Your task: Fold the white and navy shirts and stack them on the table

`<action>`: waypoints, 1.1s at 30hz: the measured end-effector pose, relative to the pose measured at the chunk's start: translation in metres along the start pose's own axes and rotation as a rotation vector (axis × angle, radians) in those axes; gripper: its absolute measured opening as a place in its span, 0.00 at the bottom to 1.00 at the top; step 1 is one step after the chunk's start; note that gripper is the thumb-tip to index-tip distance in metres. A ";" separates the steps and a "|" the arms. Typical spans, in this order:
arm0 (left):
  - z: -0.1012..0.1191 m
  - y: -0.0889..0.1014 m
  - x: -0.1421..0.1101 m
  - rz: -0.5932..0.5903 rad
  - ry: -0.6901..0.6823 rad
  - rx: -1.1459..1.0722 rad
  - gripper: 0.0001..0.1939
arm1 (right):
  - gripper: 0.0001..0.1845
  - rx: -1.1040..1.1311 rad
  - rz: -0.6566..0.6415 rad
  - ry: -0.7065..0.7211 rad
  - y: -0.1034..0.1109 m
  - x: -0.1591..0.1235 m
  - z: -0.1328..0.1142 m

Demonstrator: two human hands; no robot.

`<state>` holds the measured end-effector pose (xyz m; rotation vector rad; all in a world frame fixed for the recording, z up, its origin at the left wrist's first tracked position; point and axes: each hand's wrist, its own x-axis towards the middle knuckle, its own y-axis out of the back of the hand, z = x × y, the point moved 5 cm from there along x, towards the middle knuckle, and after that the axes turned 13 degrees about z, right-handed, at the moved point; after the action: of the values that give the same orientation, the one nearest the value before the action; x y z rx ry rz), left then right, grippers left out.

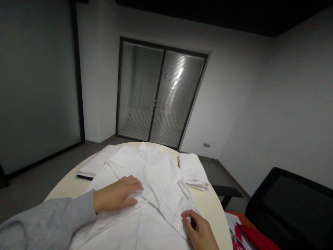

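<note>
- The left hand [118, 194] is open, with its palm down on the white shirt [148, 177]. Its fingers are a bit bent and sit close together, and its thumb is a little apart from them. It is not gripping the cloth.
- The left arm, in a grey sleeve [52, 215], comes in from the low left side, and the fingers point to the right.
- The right hand [199, 231] is curled at the cuff [178, 222] of the shirt, near a small round button [179, 226]. The tips of its thumb and pointing finger almost meet. I cannot tell if they pinch the cloth.
- The right hand comes up from the bottom, leaning to the left.
- The shirt lies spread out across the middle of the round bench [214, 208]. Its collar [148, 148] is near the far edge. There are folds and wrinkles in it.
- A folded white cloth [97, 161] lies by the left edge, with something dark under it.
- Another folded white cloth [194, 170] lies by the right edge.
- A black chair [291, 208] stands to the right of the bench. Red and orange things [257, 236] are beside it, and their marks are too blurry to read.
</note>
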<state>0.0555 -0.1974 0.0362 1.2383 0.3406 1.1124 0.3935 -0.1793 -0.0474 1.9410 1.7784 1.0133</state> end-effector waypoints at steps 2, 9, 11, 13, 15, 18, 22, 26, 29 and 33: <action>0.028 -0.018 -0.017 -0.036 -0.049 -0.052 0.22 | 0.23 -0.002 0.008 0.010 0.001 -0.001 -0.001; 0.036 -0.071 -0.060 0.039 -0.081 0.062 0.30 | 0.24 -0.067 0.034 0.062 0.007 -0.015 0.001; 0.035 -0.073 -0.063 0.044 -0.106 0.064 0.29 | 0.24 -0.065 0.039 0.086 0.009 -0.021 -0.001; 0.033 -0.069 -0.064 0.067 -0.107 0.066 0.30 | 0.23 -0.037 0.039 0.097 0.011 -0.025 -0.003; 0.024 -0.057 -0.065 0.113 -0.044 0.085 0.29 | 0.22 -0.001 0.041 0.091 0.012 -0.025 -0.003; -0.010 -0.031 -0.065 0.218 0.227 0.131 0.25 | 0.23 0.039 0.033 0.074 0.012 -0.022 0.004; -0.069 0.001 -0.067 0.342 0.704 -0.063 0.28 | 0.24 0.070 -0.006 0.062 0.008 -0.016 0.014; -0.095 -0.003 -0.056 0.436 0.996 -0.633 0.48 | 0.27 0.106 -0.015 0.042 0.007 -0.016 0.013; -0.095 -0.012 -0.044 0.553 1.003 -0.897 0.52 | 0.26 0.129 -0.009 0.042 0.009 -0.019 0.006; -0.102 -0.002 -0.036 0.759 0.996 -0.968 0.41 | 0.24 0.140 0.015 0.031 0.015 -0.024 -0.005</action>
<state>-0.0352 -0.1679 -0.0136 -0.1751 0.0016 2.1624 0.4017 -0.2060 -0.0406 2.0340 1.9006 0.9516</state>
